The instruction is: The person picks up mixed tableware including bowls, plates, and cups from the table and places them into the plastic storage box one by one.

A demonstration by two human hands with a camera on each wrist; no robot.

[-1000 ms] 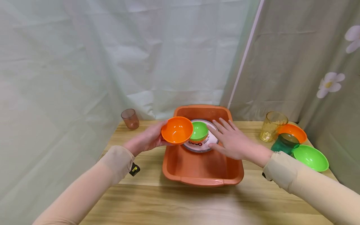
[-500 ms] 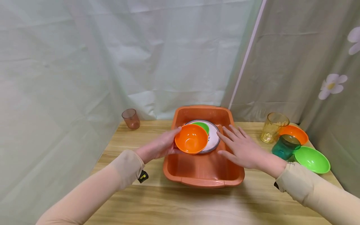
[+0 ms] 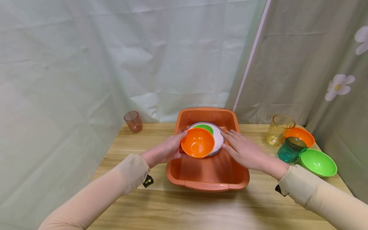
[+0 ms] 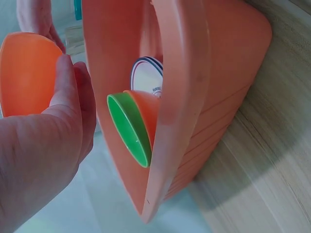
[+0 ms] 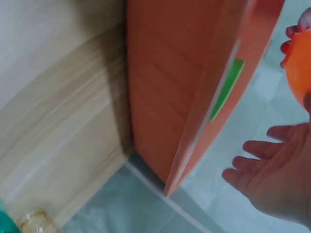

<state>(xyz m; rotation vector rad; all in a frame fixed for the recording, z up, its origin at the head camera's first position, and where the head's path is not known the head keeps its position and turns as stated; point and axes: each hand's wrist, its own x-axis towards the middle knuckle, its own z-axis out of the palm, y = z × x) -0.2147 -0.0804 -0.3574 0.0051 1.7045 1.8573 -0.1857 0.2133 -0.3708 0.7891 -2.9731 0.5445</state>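
Observation:
An orange bowl (image 3: 197, 143) is held by my left hand (image 3: 169, 149) above the basin, thumb at its left rim and the other fingers mostly hidden beneath. My right hand (image 3: 244, 150) hovers over the basin's right side, fingers extended, close to the bowl; the right wrist view shows a gap between this hand and the bowl. Inside the terracotta basin (image 3: 207, 186) lies a white plate (image 3: 219, 139) with a dark rim line. On it a green bowl (image 4: 129, 128) is stacked in another orange bowl (image 4: 148, 112), partly covered in the head view by the held bowl.
A reddish clear cup (image 3: 133, 122) stands at the table's back left. To the right are a yellow clear cup (image 3: 278, 131), a teal cup (image 3: 291, 150), an orange bowl (image 3: 302, 136) and a green bowl (image 3: 317, 162). Curtains (image 3: 184, 64) hang behind the table.
My left hand has carried the orange bowl right and slightly nearer me, over the stacked bowls. My right hand moved right, then came back left toward the bowl.

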